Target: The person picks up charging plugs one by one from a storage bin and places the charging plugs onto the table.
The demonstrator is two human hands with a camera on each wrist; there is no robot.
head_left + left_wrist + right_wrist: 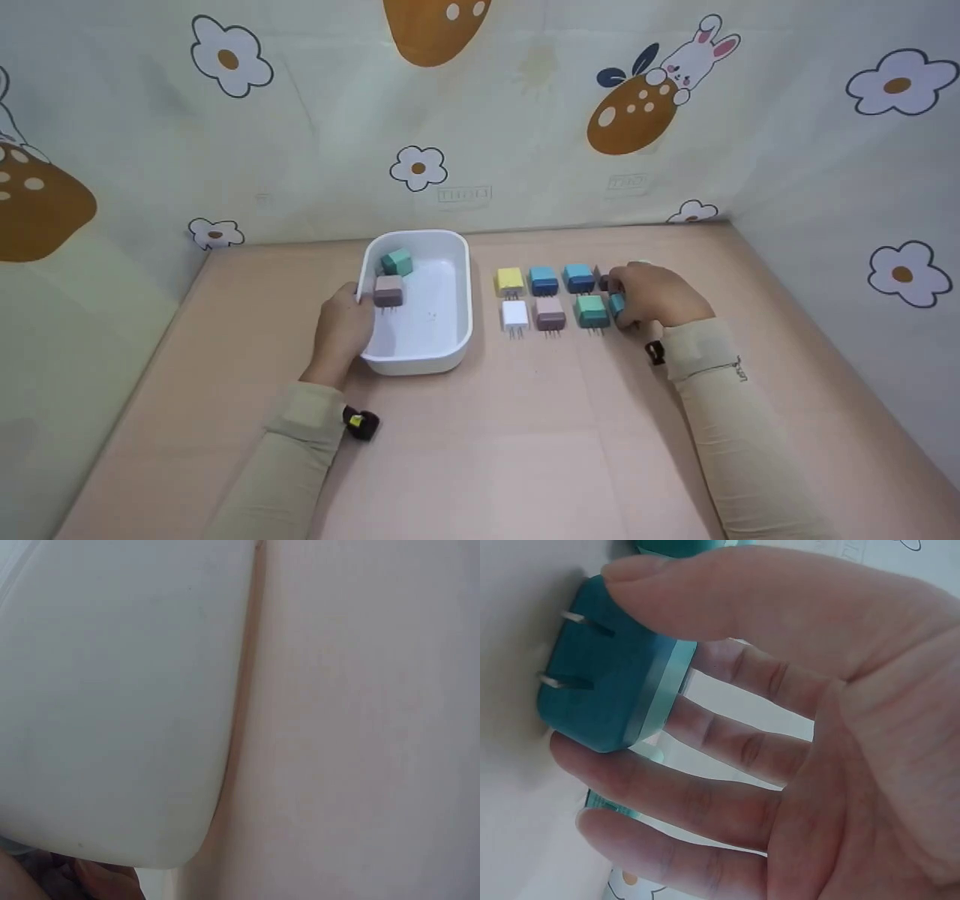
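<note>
A white plastic tray [417, 365] stands on the table, and my left hand [341, 330] grips its left rim. Inside lie a green plug adapter [398, 262] and a mauve one [388, 291], both towards the left wall. My right hand [661, 294] is at the right end of two rows of plug adapters. Between thumb and fingers it pinches a blue plug adapter [604, 675], two metal prongs showing in the right wrist view. Behind the fingers a dark plug [602, 279] is partly hidden. The left wrist view mostly shows the tray's outer wall [120, 705].
In the back row are a yellow plug [510, 281] and two blue plugs [544, 280]. The front row has white [514, 315], mauve [550, 313] and green [592, 311] plugs. A patterned cloth wall [315, 135] borders the pink tabletop [510, 450].
</note>
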